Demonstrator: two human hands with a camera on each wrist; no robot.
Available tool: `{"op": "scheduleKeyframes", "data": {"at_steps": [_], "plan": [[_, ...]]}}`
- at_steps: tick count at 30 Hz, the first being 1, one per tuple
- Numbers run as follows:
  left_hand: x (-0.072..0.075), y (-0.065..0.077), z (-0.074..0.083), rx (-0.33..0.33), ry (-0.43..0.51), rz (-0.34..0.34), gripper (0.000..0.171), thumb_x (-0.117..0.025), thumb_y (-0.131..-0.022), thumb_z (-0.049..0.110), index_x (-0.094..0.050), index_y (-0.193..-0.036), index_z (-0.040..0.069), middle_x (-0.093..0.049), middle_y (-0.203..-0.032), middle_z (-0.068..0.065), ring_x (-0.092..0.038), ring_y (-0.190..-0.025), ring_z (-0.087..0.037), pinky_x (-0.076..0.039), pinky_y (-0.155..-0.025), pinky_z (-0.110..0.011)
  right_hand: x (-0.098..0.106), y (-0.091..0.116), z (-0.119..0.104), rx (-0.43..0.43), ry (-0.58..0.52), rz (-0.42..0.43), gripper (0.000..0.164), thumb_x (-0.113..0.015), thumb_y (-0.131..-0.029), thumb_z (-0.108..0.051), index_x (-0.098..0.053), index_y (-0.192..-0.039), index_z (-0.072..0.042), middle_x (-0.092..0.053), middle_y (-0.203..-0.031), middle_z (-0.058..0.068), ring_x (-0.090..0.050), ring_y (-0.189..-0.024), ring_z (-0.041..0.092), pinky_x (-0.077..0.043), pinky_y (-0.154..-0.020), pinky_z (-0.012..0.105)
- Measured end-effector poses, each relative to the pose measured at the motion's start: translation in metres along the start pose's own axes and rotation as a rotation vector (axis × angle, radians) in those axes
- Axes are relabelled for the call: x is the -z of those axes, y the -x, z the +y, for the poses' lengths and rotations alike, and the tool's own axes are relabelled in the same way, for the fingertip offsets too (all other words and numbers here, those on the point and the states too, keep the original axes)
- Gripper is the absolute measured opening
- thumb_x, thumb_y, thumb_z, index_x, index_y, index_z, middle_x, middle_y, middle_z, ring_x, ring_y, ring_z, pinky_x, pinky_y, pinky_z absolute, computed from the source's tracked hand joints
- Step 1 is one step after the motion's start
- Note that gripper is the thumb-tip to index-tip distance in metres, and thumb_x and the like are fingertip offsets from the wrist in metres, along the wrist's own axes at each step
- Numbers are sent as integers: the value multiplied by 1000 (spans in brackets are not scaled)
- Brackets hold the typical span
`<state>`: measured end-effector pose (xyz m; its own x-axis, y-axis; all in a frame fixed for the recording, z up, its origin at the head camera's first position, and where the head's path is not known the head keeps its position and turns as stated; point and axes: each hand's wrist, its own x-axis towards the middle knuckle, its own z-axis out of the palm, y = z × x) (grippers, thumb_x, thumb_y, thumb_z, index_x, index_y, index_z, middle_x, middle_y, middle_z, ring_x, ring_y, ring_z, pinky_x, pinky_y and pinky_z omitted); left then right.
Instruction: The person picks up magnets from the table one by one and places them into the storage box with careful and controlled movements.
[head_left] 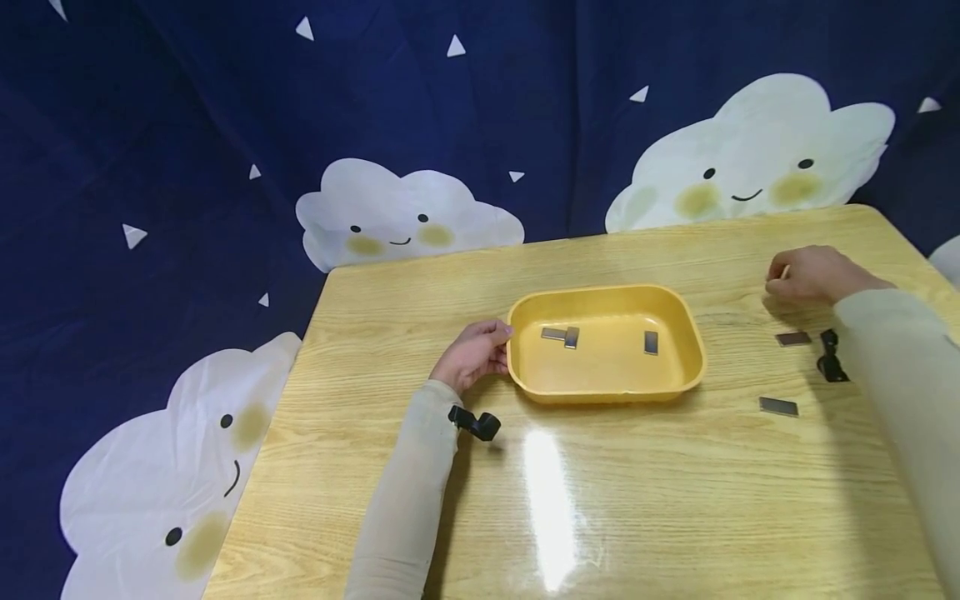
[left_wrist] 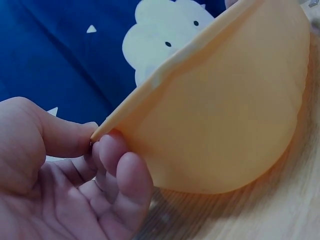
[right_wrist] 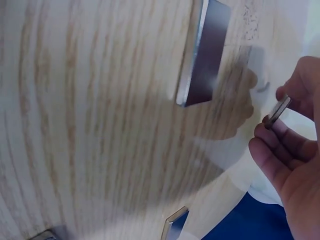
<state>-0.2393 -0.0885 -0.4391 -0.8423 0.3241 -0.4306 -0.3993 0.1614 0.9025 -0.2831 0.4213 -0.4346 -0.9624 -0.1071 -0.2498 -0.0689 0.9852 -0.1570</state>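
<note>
My left hand (head_left: 471, 357) pinches the left rim of a yellow plastic tray (head_left: 609, 367); in the left wrist view the thumb lies on top of the rim and curled fingers sit beneath it. Three small flat rectangular metal pieces lie in the tray, two touching at the left and one metal piece (head_left: 651, 342) at the right. Above the table's right side, my right hand (head_left: 813, 273) holds another small metal piece (right_wrist: 278, 112) between thumb and fingers. Nearer the front, a dark reddish piece (head_left: 792, 338) and a grey piece (head_left: 778, 407) lie on the wood.
The wooden table (head_left: 360, 333) carries a bright glare in front of the tray. Behind it hangs a dark blue cloth (head_left: 420, 92) with white clouds and triangles. Black straps with small devices (head_left: 480, 425) sit on both wrists.
</note>
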Motion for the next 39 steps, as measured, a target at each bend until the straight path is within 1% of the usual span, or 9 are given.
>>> {"op": "scheduleKeyframes", "data": {"at_steps": [4, 9, 13, 19, 26, 29, 36, 39], "plan": [[-2, -1, -1, -10, 3, -2, 21, -49, -104, 15, -54, -106, -5, -55, -75, -4, -55, -59, -11, -52, -57, -23, 1, 3, 1, -6, -7, 23, 36, -60, -87, -25, -62, -106, 5, -64, -97, 25, -55, -82, 33, -48, -71, 46], [-2, -3, -3, -16, 9, 6, 15, -49, -103, 13, -54, -100, -1, -54, -71, -2, -54, -58, -12, -51, -56, -24, 5, 3, -1, 36, 35, 68, 35, -62, -88, -22, -62, -107, 7, -66, -96, 24, -57, -81, 31, -50, -74, 49], [-2, -3, -3, -13, 11, 18, 15, -49, -103, 13, -54, -101, -1, -54, -71, -2, -54, -58, -12, -52, -57, -24, 6, 3, -6, 62, 66, 115, 34, -62, -88, -21, -62, -106, 8, -63, -94, 23, -56, -81, 30, -50, -76, 51], [-3, -2, -2, -5, 12, 12, 17, -49, -103, 13, -54, -105, -3, -54, -72, -3, -54, -59, -12, -52, -57, -24, 5, 7, -18, 113, 99, 182, 28, -66, -88, -19, -65, -103, 5, -60, -91, 19, -55, -78, 27, -49, -72, 48], [-3, -3, -2, 7, 8, 13, 19, -50, -103, 16, -54, -104, -2, -54, -76, -4, -55, -61, -13, -52, -58, -24, 6, 14, -28, 120, 101, 195, 29, -67, -88, -14, -65, -110, 5, -61, -99, 21, -59, -84, 29, -51, -78, 51], [-3, -2, -2, 6, 0, 12, 20, -49, -104, 17, -54, -105, -3, -53, -76, -4, -55, -61, -13, -52, -59, -24, 6, 18, -29, 134, 90, 195, 29, -66, -87, -13, -65, -110, 5, -62, -101, 21, -59, -85, 30, -51, -78, 52], [-3, -1, -2, 10, 1, 20, 19, -50, -104, 17, -54, -104, -1, -53, -76, -3, -55, -62, -13, -52, -60, -25, 9, 23, -35, 257, 117, 234, 22, -67, -85, -10, -69, -103, 2, -65, -94, 15, -61, -79, 24, -53, -72, 48], [-3, 0, -2, 4, 1, 19, 18, -50, -104, 17, -54, -104, -1, -53, -77, -3, -55, -62, -13, -51, -60, -25, 11, 25, -40, 273, 123, 238, 22, -68, -85, -10, -68, -104, 2, -65, -95, 15, -62, -80, 24, -54, -74, 49]]}}
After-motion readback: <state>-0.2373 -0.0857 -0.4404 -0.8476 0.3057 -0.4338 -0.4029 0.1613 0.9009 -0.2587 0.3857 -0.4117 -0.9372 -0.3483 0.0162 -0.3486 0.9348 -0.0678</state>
